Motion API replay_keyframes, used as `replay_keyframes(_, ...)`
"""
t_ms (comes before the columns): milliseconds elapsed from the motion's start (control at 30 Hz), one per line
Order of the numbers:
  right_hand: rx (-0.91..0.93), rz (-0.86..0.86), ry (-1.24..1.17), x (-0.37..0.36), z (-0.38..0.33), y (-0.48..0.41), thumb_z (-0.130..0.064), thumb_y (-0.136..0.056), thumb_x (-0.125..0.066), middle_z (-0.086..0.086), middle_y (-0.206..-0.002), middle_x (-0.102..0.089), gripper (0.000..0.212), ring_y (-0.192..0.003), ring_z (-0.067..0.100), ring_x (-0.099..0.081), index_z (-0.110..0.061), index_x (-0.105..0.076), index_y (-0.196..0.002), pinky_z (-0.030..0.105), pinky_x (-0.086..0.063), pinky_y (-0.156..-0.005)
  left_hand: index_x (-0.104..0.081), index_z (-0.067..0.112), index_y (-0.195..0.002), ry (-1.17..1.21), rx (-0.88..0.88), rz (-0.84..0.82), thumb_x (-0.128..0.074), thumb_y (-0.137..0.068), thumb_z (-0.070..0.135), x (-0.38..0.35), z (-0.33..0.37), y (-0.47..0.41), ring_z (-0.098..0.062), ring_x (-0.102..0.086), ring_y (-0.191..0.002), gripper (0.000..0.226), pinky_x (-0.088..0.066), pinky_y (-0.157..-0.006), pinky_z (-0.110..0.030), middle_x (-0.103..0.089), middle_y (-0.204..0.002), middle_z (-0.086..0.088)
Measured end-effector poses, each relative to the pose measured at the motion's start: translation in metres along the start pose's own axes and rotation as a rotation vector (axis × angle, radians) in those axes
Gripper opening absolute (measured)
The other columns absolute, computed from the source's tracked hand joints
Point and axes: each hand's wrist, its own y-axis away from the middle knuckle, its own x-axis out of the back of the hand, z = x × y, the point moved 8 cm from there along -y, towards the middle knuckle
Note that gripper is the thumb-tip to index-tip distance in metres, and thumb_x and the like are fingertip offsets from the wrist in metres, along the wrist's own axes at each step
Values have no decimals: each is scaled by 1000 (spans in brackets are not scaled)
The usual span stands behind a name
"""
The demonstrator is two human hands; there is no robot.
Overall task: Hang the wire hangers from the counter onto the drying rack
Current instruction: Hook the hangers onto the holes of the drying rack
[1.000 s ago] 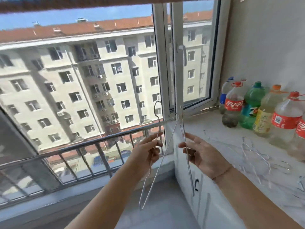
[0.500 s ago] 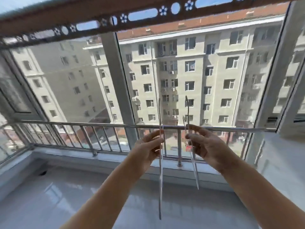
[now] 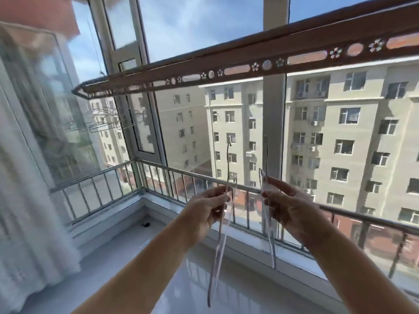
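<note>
My left hand (image 3: 207, 208) pinches a white wire hanger (image 3: 218, 250), seen edge-on with its hook pointing up. My right hand (image 3: 288, 206) grips a second wire hanger (image 3: 269, 236) the same way, about a hand's width to the right. Both hang at chest height, well below the brown drying rack (image 3: 226, 71), a perforated rail that slants across the upper view. Several wire hangers (image 3: 106, 122) hang from the rack's far left end, blurred. The counter is out of view.
A metal railing (image 3: 158, 168) runs along the windows in front of me. A white curtain (image 3: 25, 177) hangs at the left. The pale balcony floor (image 3: 127, 245) lies below. Apartment blocks show through the glass.
My view has swung left, away from the counter with its bottles, and up toward the rack. Both hands kept their hangers and rose slightly.
</note>
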Motion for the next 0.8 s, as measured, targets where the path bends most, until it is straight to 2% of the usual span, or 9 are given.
replay_keyframes(200, -30, -129, 54, -84, 30, -71, 1, -78, -59, 4, -71, -64, 41, -57, 10, -58, -12, -60, -117, 18, -47, -48, -67, 2, -101, 21, -89, 89, -56, -84, -2, 84, 53, -24, -11, -49, -63, 20, -40, -60, -22, -59, -76, -7)
replay_keyframes(333, -17, -191, 72, -129, 41, -124, -8, -65, -65, 2, -69, -66, 48, -56, 10, -58, -14, -62, -112, 18, -46, -49, -67, 1, -105, 20, -125, 132, -54, -86, -2, 129, 79, -48, -11, -54, -67, 23, -47, -54, -18, -66, -75, -5)
replay_keyframes(467, -6, -247, 57, -163, 51, -183, -2, -71, -64, 2, -69, -66, 46, -56, 9, -59, -13, -60, -115, 18, -47, -49, -64, -3, -111, 21, -167, 184, -53, -88, -2, 168, 109, -79, -12, -55, -69, 26, -48, -59, -20, -65, -80, -8)
replay_keyframes(567, 8, -278, 74, -187, 53, -229, 3, -82, -58, 1, -66, -65, 37, -54, 9, -57, -12, -60, -116, 18, -45, -48, -66, -2, -107, 38, -187, 219, -54, -87, -2, 198, 134, -112, -13, -53, -68, 24, -43, -65, -24, -65, -79, -8)
replay_keyframes(800, 32, -314, 79, -229, 48, -338, 3, -84, -55, 4, -67, -65, 35, -54, 10, -58, -10, -60, -116, 19, -46, -46, -69, 1, -99, 89, -255, 268, -54, -86, -3, 264, 187, -184, -13, -53, -68, 20, -48, -57, -20, -64, -77, -8)
